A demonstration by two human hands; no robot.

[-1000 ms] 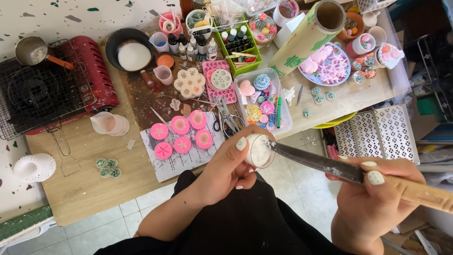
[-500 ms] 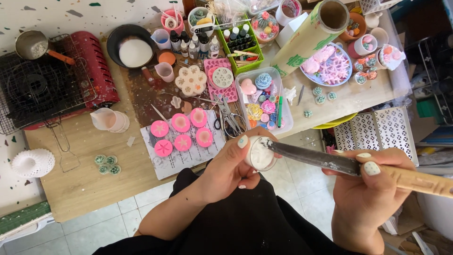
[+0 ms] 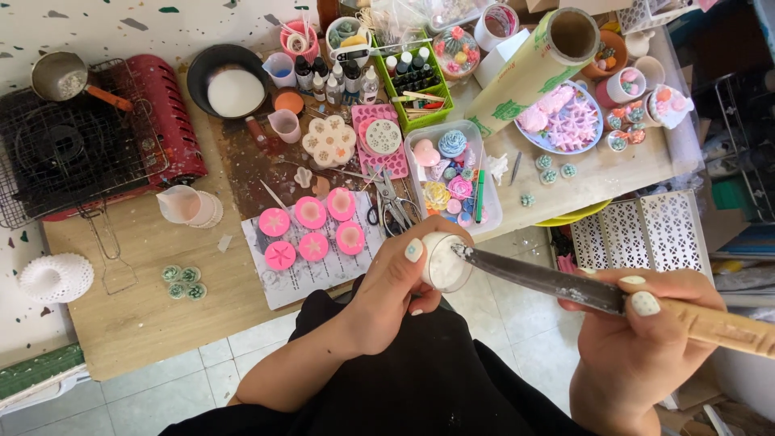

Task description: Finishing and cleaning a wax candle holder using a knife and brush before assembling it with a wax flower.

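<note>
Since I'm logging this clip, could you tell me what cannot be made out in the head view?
- White piece: its far side, hidden by the left hand.
- Knife: handle end cut off by the right edge; the grip is covered by the right hand.
- Bottles in the green tray: too small to tell apart.
- Pot contents: too small.

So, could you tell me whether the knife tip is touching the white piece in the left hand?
Yes, the knife tip rests against the edge of the white piece held in the left hand.
</note>
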